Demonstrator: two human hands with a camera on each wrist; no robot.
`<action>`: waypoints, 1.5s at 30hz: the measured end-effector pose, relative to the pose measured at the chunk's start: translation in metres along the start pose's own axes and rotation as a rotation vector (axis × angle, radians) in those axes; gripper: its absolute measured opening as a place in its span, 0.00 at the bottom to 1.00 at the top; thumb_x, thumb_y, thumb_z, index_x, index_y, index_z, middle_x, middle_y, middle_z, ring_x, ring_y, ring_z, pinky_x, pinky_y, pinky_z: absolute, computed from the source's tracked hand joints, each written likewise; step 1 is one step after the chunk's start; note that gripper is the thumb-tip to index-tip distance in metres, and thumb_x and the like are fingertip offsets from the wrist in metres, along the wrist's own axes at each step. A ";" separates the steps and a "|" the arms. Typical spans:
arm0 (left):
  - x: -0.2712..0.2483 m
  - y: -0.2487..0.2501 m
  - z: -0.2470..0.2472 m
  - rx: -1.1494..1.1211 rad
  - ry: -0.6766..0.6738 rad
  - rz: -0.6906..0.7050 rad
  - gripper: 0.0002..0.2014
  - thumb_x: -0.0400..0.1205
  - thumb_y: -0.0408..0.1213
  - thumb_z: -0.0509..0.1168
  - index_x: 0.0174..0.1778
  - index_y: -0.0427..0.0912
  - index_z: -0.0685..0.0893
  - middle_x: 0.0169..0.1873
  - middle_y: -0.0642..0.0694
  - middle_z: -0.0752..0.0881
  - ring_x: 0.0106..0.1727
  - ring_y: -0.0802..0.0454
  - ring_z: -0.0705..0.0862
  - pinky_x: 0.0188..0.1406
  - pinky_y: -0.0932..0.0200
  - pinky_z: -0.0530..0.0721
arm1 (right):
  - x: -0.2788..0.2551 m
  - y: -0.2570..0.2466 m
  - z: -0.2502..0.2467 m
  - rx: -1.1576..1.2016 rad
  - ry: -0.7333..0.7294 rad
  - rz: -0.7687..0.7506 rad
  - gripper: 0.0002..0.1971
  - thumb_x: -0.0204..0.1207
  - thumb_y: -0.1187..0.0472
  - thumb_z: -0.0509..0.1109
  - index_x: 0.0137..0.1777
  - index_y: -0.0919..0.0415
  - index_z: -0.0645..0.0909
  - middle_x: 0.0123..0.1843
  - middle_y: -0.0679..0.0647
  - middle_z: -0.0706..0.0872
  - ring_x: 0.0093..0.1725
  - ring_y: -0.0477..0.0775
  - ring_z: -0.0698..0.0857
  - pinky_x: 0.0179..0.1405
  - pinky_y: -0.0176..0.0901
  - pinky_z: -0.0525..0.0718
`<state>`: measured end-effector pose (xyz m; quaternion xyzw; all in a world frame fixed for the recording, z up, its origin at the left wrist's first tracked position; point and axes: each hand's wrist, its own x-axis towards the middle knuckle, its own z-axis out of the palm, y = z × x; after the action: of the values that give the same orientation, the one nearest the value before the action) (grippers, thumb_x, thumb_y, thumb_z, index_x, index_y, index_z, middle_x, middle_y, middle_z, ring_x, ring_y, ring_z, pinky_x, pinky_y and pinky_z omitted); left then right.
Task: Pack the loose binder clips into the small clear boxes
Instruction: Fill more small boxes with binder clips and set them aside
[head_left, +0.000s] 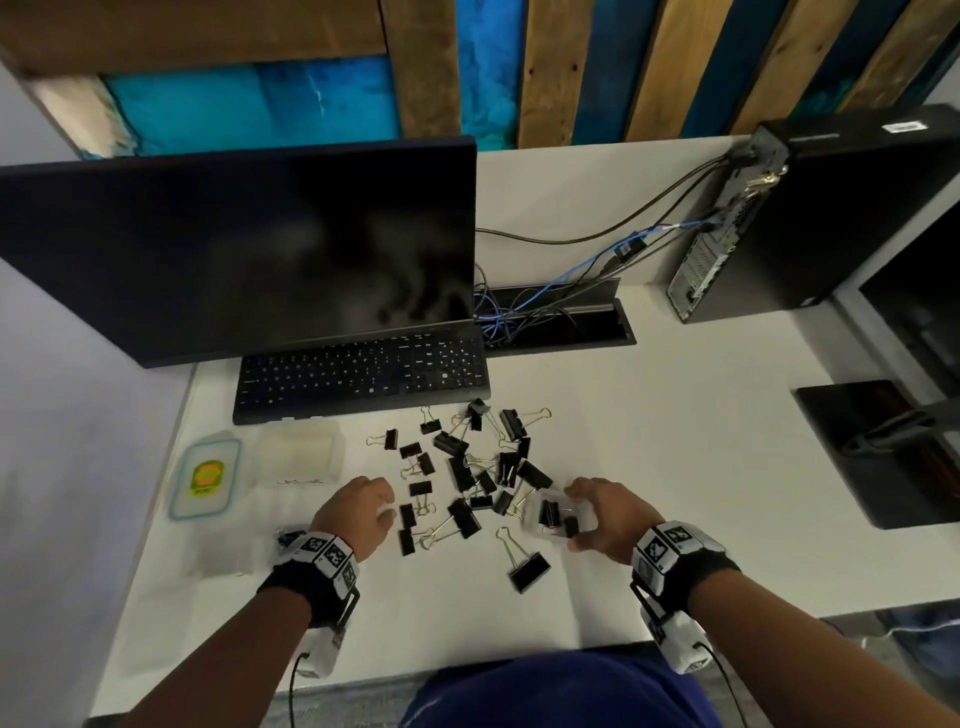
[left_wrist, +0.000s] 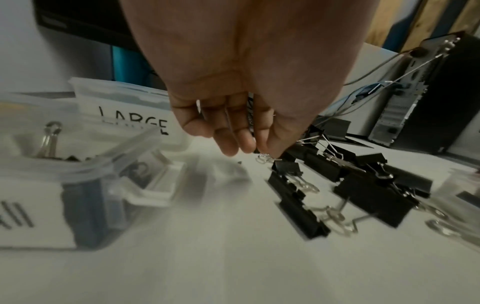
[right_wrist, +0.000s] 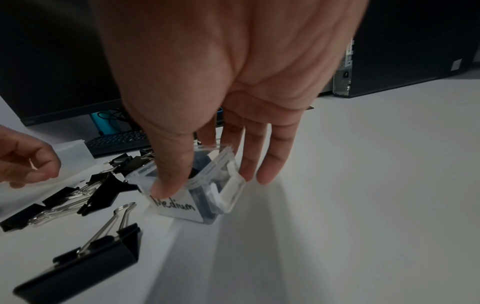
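Right hand (head_left: 602, 519) clamped round "Medium" box (right_wrist: 187, 197), right of loose clips (head_left: 462, 467). Left hand (head_left: 358, 514) curled, pinching one clip (left_wrist: 250, 121) (size unclear). Box lies rightward, across pile.

Loose black binder clips (head_left: 464, 470) with silver wire handles, mixed sizes, scattered just in front of keyboard (head_left: 363, 375) | largest clip (head_left: 529, 570) apart, nearest desk edge | clear "Medium" box (right_wrist: 197, 193) open, clips inside, right of pile | "LARGE" box (left_wrist: 135, 115) left of pile | another clear box (left_wrist: 78, 181) beside it, clips inside
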<state>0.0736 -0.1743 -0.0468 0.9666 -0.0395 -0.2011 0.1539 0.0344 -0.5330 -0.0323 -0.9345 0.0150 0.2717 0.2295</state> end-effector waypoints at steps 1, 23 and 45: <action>-0.002 0.001 0.003 0.019 -0.039 0.012 0.10 0.83 0.44 0.64 0.60 0.53 0.79 0.56 0.53 0.80 0.55 0.54 0.82 0.54 0.56 0.82 | 0.000 0.000 0.000 -0.003 -0.004 0.001 0.36 0.66 0.51 0.82 0.74 0.50 0.73 0.69 0.49 0.81 0.66 0.54 0.80 0.66 0.47 0.77; 0.007 0.050 -0.001 -0.103 0.067 0.160 0.09 0.83 0.35 0.62 0.56 0.52 0.82 0.53 0.53 0.77 0.46 0.54 0.81 0.47 0.61 0.79 | 0.000 -0.001 -0.002 0.012 -0.033 0.019 0.37 0.67 0.51 0.82 0.76 0.50 0.72 0.70 0.49 0.80 0.66 0.54 0.79 0.66 0.48 0.78; 0.018 0.196 0.036 0.136 -0.198 0.445 0.14 0.86 0.47 0.59 0.65 0.49 0.81 0.59 0.47 0.83 0.59 0.45 0.83 0.55 0.50 0.83 | 0.004 0.010 0.005 0.090 -0.020 0.000 0.36 0.64 0.52 0.83 0.73 0.50 0.74 0.66 0.49 0.82 0.64 0.54 0.82 0.59 0.47 0.80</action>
<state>0.0730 -0.3737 -0.0240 0.9178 -0.2796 -0.2528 0.1244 0.0334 -0.5397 -0.0426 -0.9204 0.0247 0.2801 0.2716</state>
